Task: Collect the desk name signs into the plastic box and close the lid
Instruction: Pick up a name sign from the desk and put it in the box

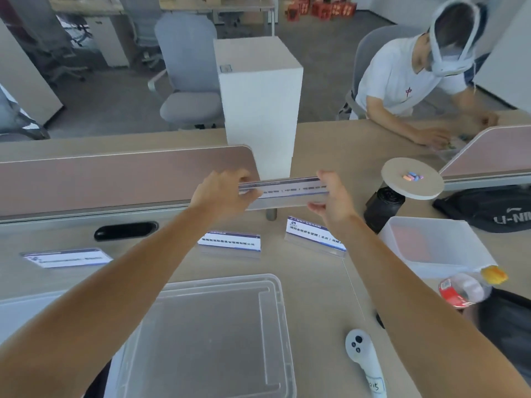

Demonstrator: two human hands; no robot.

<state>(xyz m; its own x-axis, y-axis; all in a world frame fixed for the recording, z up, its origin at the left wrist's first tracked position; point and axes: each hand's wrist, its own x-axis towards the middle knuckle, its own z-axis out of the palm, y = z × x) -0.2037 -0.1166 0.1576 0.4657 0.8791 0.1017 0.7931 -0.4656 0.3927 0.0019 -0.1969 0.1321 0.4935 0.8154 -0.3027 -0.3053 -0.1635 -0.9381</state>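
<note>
Both hands hold one clear desk name sign (287, 189) up in the air near the partition. My left hand (224, 192) grips its left end and my right hand (333, 196) grips its right end. Three more name signs rest on the desk: one at the far left (67, 257), one in the middle (230, 244) and one to the right (314, 238). The clear plastic box (436, 245) stands open at the right. Its flat transparent lid (207, 334) lies on the desk in front of me.
A brown partition (115, 179) runs along the desk's back, with a white pillar (258, 110) behind. A round board on a black cylinder (413, 182), a black bag (488, 208), a plastic bottle (465, 288) and a white controller (363, 360) are at the right. Another person (402, 81) sits opposite.
</note>
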